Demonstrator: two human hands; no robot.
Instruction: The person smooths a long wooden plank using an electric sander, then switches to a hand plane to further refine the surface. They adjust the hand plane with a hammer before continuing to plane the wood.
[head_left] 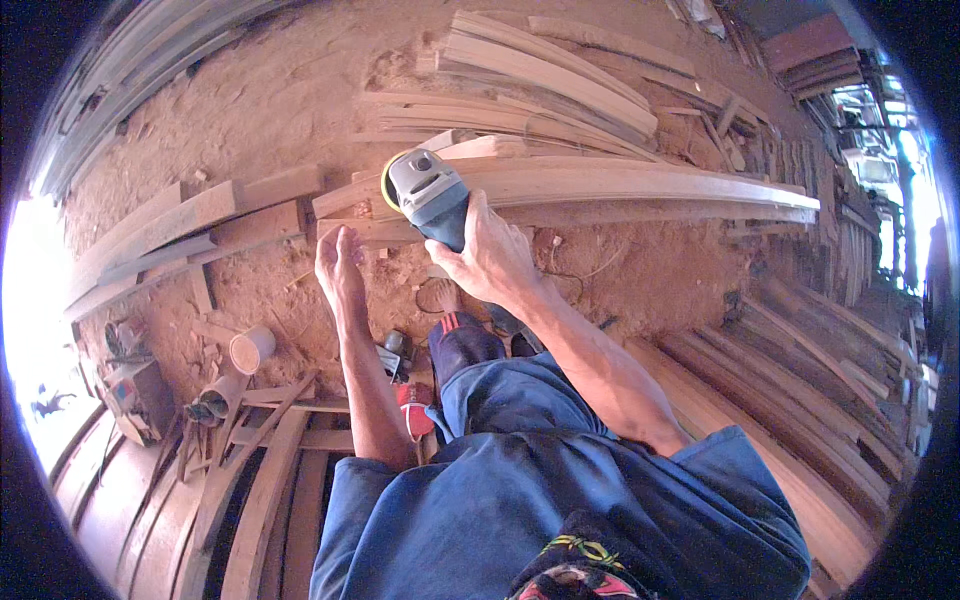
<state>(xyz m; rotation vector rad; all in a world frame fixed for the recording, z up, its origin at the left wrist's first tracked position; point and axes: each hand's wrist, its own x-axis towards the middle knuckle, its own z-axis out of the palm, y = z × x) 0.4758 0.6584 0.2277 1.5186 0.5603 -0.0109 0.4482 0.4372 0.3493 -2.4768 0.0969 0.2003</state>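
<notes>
My right hand [492, 255] is wrapped round the dark blue-grey body of an angle grinder [425, 185]. Its grey head points up and to the left, and the yellow rim of a disc shows along its left side. The tool is in front of a stack of long pale wooden boards [640, 185] that runs off to the right. To the left of the grinder, my left hand [343, 275] is raised with its fingers half bent and apart; I see nothing held in it. The left ends of the boards lie just beyond it.
More strips of wood [545, 70] lie on the dirt ground farther off. Planks [190, 225] lie at left, near a whitish bucket [252, 349] and a cardboard box [138, 400]. Long timbers [780, 450] fill the near right, and curved wooden pieces [262, 500] the near left.
</notes>
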